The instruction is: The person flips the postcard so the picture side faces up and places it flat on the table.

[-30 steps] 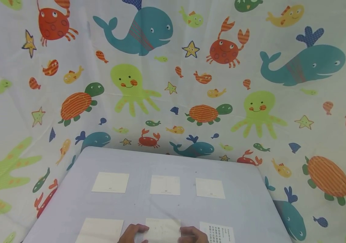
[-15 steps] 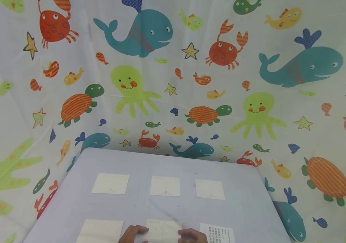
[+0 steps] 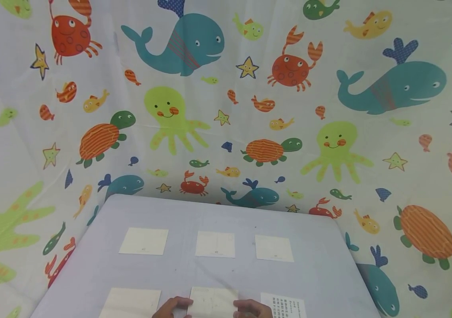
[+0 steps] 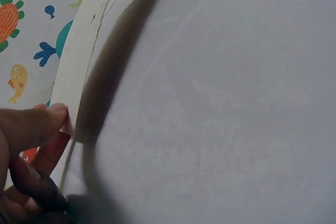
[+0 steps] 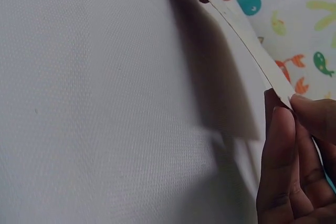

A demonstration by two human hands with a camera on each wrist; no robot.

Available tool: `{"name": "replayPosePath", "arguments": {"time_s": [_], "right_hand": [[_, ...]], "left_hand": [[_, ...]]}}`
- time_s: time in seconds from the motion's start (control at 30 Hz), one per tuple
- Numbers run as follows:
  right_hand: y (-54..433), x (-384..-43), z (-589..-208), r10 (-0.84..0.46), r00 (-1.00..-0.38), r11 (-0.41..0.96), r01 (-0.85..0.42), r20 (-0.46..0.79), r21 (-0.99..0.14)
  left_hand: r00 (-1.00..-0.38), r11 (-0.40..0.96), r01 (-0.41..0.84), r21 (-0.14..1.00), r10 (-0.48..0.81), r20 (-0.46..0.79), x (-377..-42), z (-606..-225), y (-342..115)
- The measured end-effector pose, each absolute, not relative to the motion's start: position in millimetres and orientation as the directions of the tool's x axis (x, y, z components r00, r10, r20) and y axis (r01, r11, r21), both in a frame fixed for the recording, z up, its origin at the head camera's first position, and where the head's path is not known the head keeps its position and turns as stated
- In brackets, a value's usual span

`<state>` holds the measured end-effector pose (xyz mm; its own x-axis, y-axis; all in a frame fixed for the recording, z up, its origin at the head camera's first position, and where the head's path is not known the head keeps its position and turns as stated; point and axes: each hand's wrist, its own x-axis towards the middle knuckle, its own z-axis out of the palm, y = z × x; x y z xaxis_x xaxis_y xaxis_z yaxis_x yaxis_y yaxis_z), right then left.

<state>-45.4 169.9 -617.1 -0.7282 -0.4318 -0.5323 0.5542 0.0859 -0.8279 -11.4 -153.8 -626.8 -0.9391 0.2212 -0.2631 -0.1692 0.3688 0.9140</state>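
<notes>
A cream paper card point(image 3: 213, 302) is held between my two hands at the front middle of the table. My left hand point(image 3: 171, 308) pinches its left edge, and my right hand point(image 3: 253, 308) pinches the right edge. From the left wrist, the card point(image 4: 79, 61) shows edge-on, raised off the white surface, with the thumb on one face and fingers on the other. A similar pinch by the right hand point(image 5: 296, 161) appears in the right wrist view, where the card point(image 5: 247, 40) bows slightly and casts a shadow. The card's lower part is cut off in the head view.
Three cream cards lie in a far row: left card point(image 3: 144, 241), middle card point(image 3: 215, 244), right card point(image 3: 274, 248). Nearer are another cream card point(image 3: 130, 303) at left and a printed sheet point(image 3: 283, 304) at right. A sea-animal curtain point(image 3: 226, 132) surrounds the white table point(image 3: 226, 276).
The head view has tilted slightly, so everything sits a little lower in it. Both hands keep their hold on the card, with only small shifts.
</notes>
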Motion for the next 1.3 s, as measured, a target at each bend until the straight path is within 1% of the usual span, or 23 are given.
{"name": "replayPosePath", "arguments": {"time_s": [0.03, 0.13, 0.3, 0.5, 0.67, 0.87, 1.07, 1.3], "right_hand": [[170.4, -45.2, -617.5, -0.436, -0.725, 0.079, 0.558, -0.532, -0.826], [172.0, -44.9, -618.1, -0.449, -0.721, 0.063, 0.563, -0.527, -0.824], [174.3, -45.2, -616.6, -0.461, -0.720, 0.050, 0.564, -0.520, -0.825], [174.9, -47.9, -612.0, -0.415, -0.737, 0.063, 0.562, -0.534, -0.825], [176.8, -49.5, -609.4, -0.410, -0.752, 0.065, 0.541, -0.517, -0.838], [180.6, -47.7, -606.0, -0.461, -0.750, 0.015, 0.528, -0.475, -0.849], [184.1, -48.9, -601.4, -0.507, -0.741, 0.010, 0.506, -0.440, -0.863], [185.9, -46.7, -585.6, -0.578, -0.710, -0.004, 0.495, -0.402, -0.869]], "left_hand": [[-0.934, 0.333, -0.181, 0.925, 0.238, -0.268, -11.6, -626.7, -155.0], [-0.928, 0.284, -0.187, 0.940, 0.262, -0.264, -12.4, -625.4, -158.2], [-0.931, 0.313, -0.172, 0.934, 0.258, -0.258, -13.7, -621.7, -161.3], [-0.926, 0.290, -0.177, 0.941, 0.275, -0.259, -16.0, -616.7, -162.1], [-0.910, 0.204, -0.251, 0.946, 0.282, -0.303, -18.8, -614.9, -163.8], [-0.887, 0.064, -0.318, 0.946, 0.331, -0.321, -19.6, -615.3, -170.6], [-0.881, -0.015, -0.326, 0.945, 0.368, -0.298, -19.9, -613.4, -173.7], [-0.873, -0.129, -0.356, 0.925, 0.400, -0.280, -20.5, -613.9, -177.3]]}}
